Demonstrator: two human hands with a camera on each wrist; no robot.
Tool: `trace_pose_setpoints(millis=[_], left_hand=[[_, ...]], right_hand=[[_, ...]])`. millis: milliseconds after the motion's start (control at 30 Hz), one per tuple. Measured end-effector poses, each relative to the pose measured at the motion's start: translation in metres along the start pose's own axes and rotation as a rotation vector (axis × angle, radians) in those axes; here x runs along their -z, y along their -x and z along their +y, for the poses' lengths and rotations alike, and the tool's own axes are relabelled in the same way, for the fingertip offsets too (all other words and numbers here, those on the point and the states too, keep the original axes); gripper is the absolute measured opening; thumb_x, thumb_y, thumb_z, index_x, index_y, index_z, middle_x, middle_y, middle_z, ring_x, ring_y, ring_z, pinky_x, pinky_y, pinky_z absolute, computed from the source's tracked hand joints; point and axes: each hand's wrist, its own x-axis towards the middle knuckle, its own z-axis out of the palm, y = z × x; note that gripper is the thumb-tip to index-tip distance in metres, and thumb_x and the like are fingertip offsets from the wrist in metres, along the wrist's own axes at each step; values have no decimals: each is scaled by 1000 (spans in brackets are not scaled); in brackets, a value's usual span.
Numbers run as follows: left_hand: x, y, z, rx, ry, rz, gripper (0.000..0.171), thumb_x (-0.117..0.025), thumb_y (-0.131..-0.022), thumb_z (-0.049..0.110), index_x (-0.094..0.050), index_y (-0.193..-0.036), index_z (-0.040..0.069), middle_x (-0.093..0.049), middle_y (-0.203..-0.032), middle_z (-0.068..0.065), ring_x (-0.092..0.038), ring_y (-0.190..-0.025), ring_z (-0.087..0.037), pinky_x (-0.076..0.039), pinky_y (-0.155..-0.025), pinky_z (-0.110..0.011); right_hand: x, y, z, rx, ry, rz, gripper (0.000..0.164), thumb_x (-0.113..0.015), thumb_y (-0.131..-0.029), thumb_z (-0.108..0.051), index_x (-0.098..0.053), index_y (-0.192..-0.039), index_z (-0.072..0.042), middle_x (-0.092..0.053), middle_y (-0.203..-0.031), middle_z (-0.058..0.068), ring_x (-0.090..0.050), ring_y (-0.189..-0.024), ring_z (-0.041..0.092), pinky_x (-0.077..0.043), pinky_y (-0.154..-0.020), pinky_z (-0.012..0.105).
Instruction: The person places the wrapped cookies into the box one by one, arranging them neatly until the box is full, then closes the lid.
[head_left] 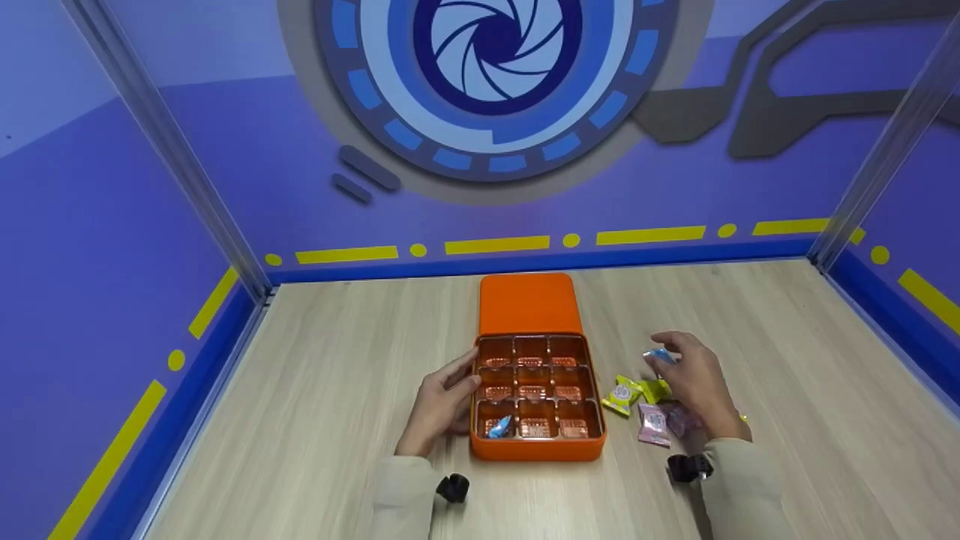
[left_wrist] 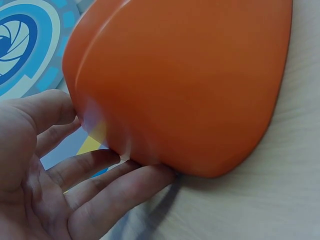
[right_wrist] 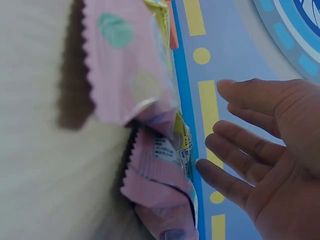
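Note:
In the head view an orange box point(head_left: 537, 451) stands with its lid point(head_left: 529, 304) folded back behind it. A clear insert splits it into several compartments, and one blue-wrapped candy point(head_left: 499, 427) lies in the front-left one. My left hand point(head_left: 441, 401) touches the box's left side, its fairly straight fingertips on the orange wall point(left_wrist: 190, 90) in the left wrist view. To the right of the box, my right hand point(head_left: 697, 382) pinches another blue-wrapped candy point(head_left: 661, 355) between thumb and fingers, above the pile. That candy is hidden behind the fingers in the right wrist view.
Yellow-wrapped candies point(head_left: 622, 394) and pink-wrapped candies point(head_left: 654, 424) lie on the table right of the box, partly under my right hand. The wooden table point(head_left: 322, 375) is bounded by purple-blue printed walls point(head_left: 225, 172) with metal corner posts. Black wrist mounts point(head_left: 453, 488) sit at both cuffs.

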Motion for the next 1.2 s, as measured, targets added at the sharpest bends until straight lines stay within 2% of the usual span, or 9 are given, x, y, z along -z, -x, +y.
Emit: trace_pose_setpoints(millis=[500,800,1000,1200], left_hand=[[0,0,0,-3,1,-2,50,-66,-107,13,-57,-155,11,-49,-159,-18,-47,-146,-33,-40,-117,-44],[0,1,0,-1,-15,-6,51,-66,-107,16,-56,-156,13,-51,-158,-16,-47,-147,-32,-36,-120,-49],[0,-1,-2,3,-27,0,51,-66,-106,17,-56,-156,13,-52,-158,-15,-46,-147,-32,-35,-120,-51],[0,0,-1,-1,-17,-1,51,-66,-106,16,-56,-156,12,-51,-158,-15,-45,-148,-33,-34,-121,-51]], right_hand=[[-3,-2,7,-67,70,-66,46,-70,-99,0,-57,-142,9,-53,-142,34,-53,-130,50,-41,-112,65],[-2,-1,11,-36,68,-64,42,-67,-99,4,-58,-139,11,-53,-140,36,-54,-125,51,-41,-110,67],[0,-4,12,-39,80,-101,43,-67,-99,2,-57,-139,13,-53,-140,37,-54,-123,51,-41,-109,69],[-1,-2,13,-37,71,-100,45,-71,-99,-2,-57,-138,13,-55,-138,36,-57,-121,50,-45,-107,67]])
